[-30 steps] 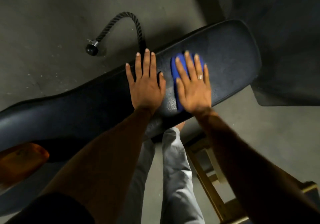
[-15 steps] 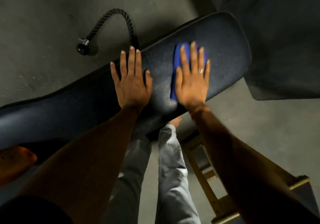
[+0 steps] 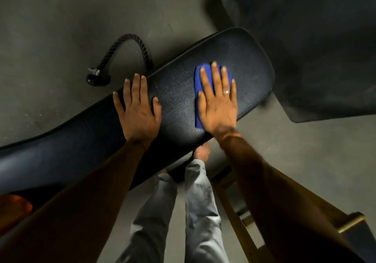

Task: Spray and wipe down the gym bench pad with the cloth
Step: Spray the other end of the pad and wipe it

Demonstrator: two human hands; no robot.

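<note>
Bench pad [image 3: 179, 100] runs long axis lower-left to upper-right across floor; rounded end at upper right. Head view: my right hand [image 3: 217, 104] flat, fingers spread, pressing blue cloth [image 3: 198, 75] onto pad near that end. My left hand [image 3: 138, 110] flat, empty, bracing mid-pad by far edge. Unwiped stretch likely lies lower-left, left arm crossing it. Rope handle [image 3: 122, 55] on floor beyond far edge, dark mat [image 3: 315, 59] past end; neither obstructs.

rope handle [image 3: 130, 45] (curved) on floor [image 3: 50, 18] | dark mat [image 3: 315, 49] | wooden frame [image 3: 240, 228]
</note>
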